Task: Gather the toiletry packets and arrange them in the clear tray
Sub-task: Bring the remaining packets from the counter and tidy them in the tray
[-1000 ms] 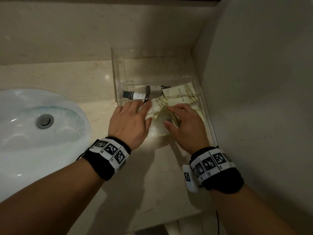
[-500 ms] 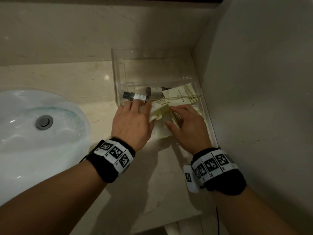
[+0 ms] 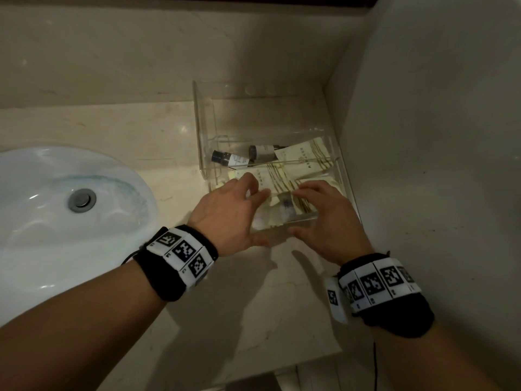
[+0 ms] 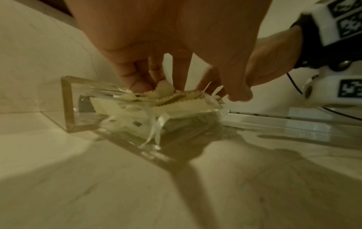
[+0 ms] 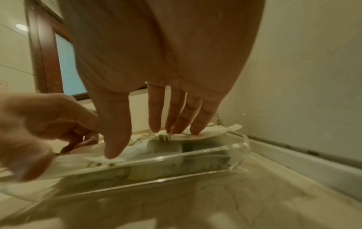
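Both hands, left hand (image 3: 228, 210) and right hand (image 3: 327, 218), fingers extended, pressing toiletry packets (image 3: 284, 190) inside clear tray (image 3: 203, 122).

The printed lettering on the cream paper toiletry packets (image 3: 303, 160) is too small to read. The left hand (image 3: 228, 213) and right hand (image 3: 324, 218) cover the nearest packets in the clear acrylic tray (image 3: 203, 128). The two small dark-capped bottles (image 3: 225, 158) are partly overlapped by packets. The white oval washbasin (image 3: 42, 221) is cut off at the left edge.
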Demonstrator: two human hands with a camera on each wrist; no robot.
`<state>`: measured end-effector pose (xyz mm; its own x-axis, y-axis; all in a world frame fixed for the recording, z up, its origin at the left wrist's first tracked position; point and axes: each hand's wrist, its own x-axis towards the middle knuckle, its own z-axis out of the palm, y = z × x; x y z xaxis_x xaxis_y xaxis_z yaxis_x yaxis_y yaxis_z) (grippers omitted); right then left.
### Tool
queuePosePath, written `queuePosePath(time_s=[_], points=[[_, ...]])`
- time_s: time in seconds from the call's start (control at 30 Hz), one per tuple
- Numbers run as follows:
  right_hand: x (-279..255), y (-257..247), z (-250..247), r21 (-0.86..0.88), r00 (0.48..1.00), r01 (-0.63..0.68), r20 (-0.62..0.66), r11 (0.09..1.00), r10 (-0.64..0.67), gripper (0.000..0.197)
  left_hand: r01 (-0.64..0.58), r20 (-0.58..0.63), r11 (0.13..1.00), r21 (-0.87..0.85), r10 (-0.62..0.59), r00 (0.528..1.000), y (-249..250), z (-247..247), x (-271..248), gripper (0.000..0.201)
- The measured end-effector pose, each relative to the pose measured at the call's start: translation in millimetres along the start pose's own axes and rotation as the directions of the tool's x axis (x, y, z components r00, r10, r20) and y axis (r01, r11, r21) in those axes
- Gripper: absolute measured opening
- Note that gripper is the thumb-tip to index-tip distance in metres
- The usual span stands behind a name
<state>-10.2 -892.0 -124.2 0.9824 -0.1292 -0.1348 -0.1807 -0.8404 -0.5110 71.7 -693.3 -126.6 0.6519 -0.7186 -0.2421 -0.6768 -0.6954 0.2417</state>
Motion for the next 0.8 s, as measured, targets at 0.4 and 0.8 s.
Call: queuePosePath(time_s=[0.4, 0.8], points=[[15, -1, 6, -0.120, 0.983, 0.147, -0.091, 0.982, -0.158, 0.039, 0.004, -0.165, 0.997, 0.072, 0.008, 0.986, -9, 7, -8, 0.054], [13, 13, 28, -0.289, 0.917, 0.261, -0.223, 0.921, -0.330, 0.038, -0.023, -0.323, 0.999, 0.033, 0.032, 0.946, -22, 20, -11, 0.042]])
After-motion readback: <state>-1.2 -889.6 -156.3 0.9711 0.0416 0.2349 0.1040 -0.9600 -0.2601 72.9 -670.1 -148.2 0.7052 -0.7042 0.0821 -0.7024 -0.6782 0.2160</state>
